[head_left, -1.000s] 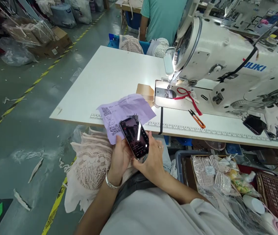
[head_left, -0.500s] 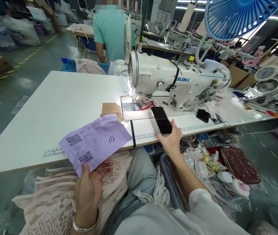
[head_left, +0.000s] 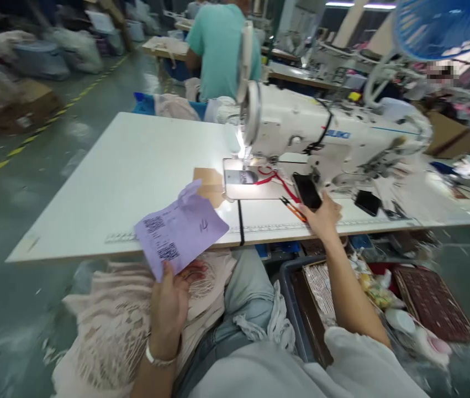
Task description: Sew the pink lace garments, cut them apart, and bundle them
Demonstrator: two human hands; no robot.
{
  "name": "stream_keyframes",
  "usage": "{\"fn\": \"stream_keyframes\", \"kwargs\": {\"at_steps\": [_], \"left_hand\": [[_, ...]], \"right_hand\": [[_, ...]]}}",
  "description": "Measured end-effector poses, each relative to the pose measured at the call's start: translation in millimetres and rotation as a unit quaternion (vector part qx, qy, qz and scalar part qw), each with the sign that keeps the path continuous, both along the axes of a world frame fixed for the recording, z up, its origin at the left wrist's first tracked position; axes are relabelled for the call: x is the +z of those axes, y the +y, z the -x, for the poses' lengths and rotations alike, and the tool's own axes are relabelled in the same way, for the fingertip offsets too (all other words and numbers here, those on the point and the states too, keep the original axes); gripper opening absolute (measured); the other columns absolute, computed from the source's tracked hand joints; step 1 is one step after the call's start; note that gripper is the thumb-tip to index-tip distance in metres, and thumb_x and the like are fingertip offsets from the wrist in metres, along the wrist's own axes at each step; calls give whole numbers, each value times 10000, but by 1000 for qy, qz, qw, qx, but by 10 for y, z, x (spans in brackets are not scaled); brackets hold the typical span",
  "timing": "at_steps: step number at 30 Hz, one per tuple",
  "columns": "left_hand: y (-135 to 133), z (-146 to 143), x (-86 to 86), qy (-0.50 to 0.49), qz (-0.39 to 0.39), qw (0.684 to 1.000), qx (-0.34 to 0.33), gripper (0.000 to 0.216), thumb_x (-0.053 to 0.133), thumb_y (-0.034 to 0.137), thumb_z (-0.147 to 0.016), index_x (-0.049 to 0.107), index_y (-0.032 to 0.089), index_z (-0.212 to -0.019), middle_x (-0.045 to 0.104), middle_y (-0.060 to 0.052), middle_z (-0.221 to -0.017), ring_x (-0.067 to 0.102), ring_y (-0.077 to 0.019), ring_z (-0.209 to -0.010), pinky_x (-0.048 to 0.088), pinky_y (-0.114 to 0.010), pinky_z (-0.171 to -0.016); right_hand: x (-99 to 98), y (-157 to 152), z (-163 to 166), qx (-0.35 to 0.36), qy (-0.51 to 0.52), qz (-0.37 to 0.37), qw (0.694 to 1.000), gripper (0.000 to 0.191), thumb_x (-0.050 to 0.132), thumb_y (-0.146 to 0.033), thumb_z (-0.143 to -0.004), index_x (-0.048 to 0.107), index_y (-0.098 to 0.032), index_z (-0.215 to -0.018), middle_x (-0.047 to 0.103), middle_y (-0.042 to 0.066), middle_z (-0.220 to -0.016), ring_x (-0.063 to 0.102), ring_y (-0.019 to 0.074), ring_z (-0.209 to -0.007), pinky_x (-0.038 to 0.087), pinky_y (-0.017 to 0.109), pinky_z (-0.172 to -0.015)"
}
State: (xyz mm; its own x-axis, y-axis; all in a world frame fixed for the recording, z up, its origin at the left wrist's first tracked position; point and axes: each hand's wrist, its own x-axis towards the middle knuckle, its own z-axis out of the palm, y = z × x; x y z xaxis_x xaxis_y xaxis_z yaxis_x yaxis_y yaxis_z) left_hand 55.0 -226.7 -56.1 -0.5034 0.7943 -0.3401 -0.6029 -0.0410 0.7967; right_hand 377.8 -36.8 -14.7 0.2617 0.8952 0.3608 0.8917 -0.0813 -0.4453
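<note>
My left hand (head_left: 173, 296) is closed on a lilac paper slip (head_left: 180, 230) printed with QR codes, held above my lap at the near edge of the white table (head_left: 135, 182). My right hand (head_left: 323, 217) reaches forward over the table and grips a black phone (head_left: 306, 191), which sits beside the lit needle plate (head_left: 241, 178) of the white sewing machine (head_left: 334, 141). Orange thread snips (head_left: 291, 208) lie just left of that hand. Pink lace fabric (head_left: 127, 326) is heaped on my lap under the left hand.
A second dark phone (head_left: 367, 202) lies on the table right of my hand. A brown card piece (head_left: 209, 182) rests by the needle plate. A bin of packets (head_left: 321, 287) stands at my right knee. A person in a teal shirt (head_left: 222, 47) works beyond the table.
My right hand has carried the phone further forward and down, close to the machine base. The left hand still holds the slip, which is now more crumpled. The view has swung and blurred.
</note>
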Motion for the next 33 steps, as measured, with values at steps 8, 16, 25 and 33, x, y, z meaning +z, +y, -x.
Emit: {"fn": "stream_keyframes", "kwargs": {"at_steps": [8,16,25,33], "left_hand": [[-3,-54,5,4,-24,1000,5,487,763,581,-754,642,157,-961,713,-85,-768,684,-246,-655,546,-325,-552],[-17,-45,1,-28,-34,998,-33,457,752,541,-785,653,156,-1011,722,-92,-801,699,-261,-741,551,-331,-592],[-754,755,620,169,-53,955,236,188,700,294,-860,567,167,-821,572,36,-526,532,-159,-353,434,-253,-358],[-1450,2115,202,181,260,879,356,229,419,2,-959,463,140,-782,476,85,-534,483,-47,-405,375,-131,-464]], "right_hand": [[39,-548,542,199,-43,-220,954,432,541,-393,-893,558,-132,-1237,530,209,-1350,464,349,-1277,271,570,-1065],[-64,-821,986,279,-22,-211,936,315,509,-349,-939,533,-167,-1195,564,176,-1294,512,312,-1238,310,555,-1043],[-265,-1172,1281,377,60,-252,889,253,580,-190,-890,585,-200,-1143,633,114,-1073,598,278,-1035,467,497,-894],[-630,-1253,1877,670,53,-25,740,373,455,-246,-988,509,-219,-1356,618,115,-1285,577,252,-1210,518,476,-978]]}}
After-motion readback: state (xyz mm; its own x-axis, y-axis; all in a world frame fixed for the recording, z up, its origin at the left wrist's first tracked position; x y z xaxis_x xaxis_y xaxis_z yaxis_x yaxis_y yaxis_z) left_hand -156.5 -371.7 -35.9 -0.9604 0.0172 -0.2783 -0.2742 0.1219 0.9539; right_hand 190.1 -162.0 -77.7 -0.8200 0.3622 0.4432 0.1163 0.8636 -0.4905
